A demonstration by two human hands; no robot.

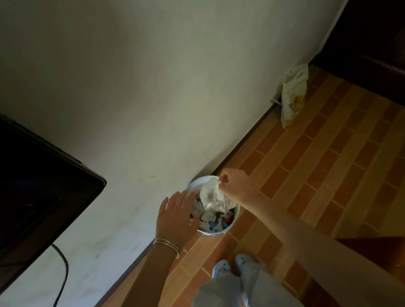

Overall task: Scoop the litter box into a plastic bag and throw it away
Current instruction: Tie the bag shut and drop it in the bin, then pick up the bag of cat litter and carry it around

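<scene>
Pretty much at the finish: right hand [234, 185] pinches the knotted white plastic bag [213, 195] right over the full trash bin [216, 230] by the wall, left hand [176, 216] flat and spread at the rim. Only the drop's left, I'd guess.

The plastic bag [213, 195] — white, crumpled, gathered at its top — sits in the round white bin [201, 181], toward its one o'clock side, over mixed scraps; wall at the bin's ten o'clock.

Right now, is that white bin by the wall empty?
No, the white bin holds mixed scraps, and the right hand pinches a crumpled plastic bag over it.
</scene>
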